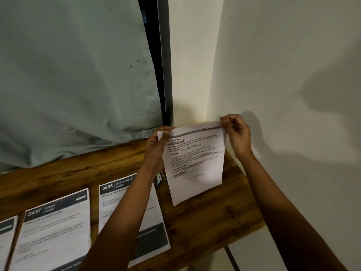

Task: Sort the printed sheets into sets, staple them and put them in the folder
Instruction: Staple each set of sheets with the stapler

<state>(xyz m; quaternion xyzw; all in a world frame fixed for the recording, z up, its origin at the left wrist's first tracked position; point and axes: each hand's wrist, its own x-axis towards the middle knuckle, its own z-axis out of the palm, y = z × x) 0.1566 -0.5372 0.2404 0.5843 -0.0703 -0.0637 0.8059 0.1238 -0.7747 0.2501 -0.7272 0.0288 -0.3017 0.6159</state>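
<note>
I hold one printed sheet [195,163] up in front of me, at about 1 o'clock, over the far right part of the wooden table [205,216]. My left hand [156,147] pinches its top left corner between the thumb and the curled fingers. My right hand [237,136] pinches its top right corner in the same way, so both grips are narrow and closed on the paper. The sheet hangs nearly upright with the printed side to me. It has a grey bar across the top and some scribbled lines over the text. I cannot tell if its lower edge touches the wood.

From this sheet, at about 8 o'clock, the sheet 3638 [111,196] lies flat on the table, and my left forearm crosses over it. Farther in the same direction, just beside it, lies the sheet 2437 [54,231]. A third sheet [5,241] lies at the left edge of the view, at 9 o'clock of that one, only partly seen. Under my left wrist some small white and blue things [159,178] lie on the wood; I cannot tell what they are.

At 11 o'clock a grey-green curtain [78,75] hangs down to the table's far edge, with a dark frame [163,65] beside it. A pale wall [273,75] stands at 1 to 3 o'clock.
</note>
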